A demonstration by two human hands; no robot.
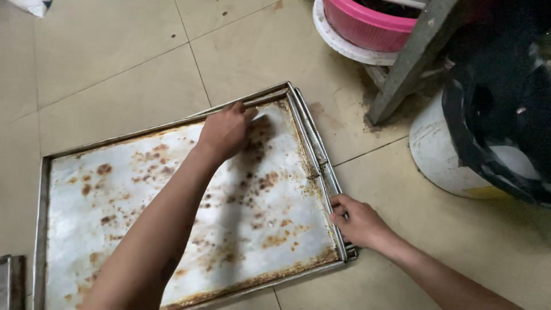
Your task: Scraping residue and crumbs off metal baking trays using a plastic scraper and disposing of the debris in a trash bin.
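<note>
While the large metal baking tray (40, 229) lies flat on the tiled floor (115, 69), both hands work at its edges. The left hand (227, 131) reaches across to the far rim, fingers curled down at the upper right corner, seemingly pinching or pressing the stained paper liner (172, 218) where it meets the rim; whether it truly grips the sheet or only presses on it I cannot tell. The right hand (357, 221) is clenched over the tray's near right edge, fingers hooked on the rim, a hold that looks meant to steady the tray against the pull of the other hand. More than one rim shows along that right side, so a second tray appears to be nested underneath.

Brown baked-on spots and a crusted border mark the whitish liner; nothing else lies in the tray. To the upper right, a pink basin (367, 26) sits in a white dish (344, 49), its contents dark and unclear. Beside a grey wooden leg (410, 63) stands a white bucket (442, 161) lined with a black plastic bag (499, 103); what it holds is hidden.
</note>
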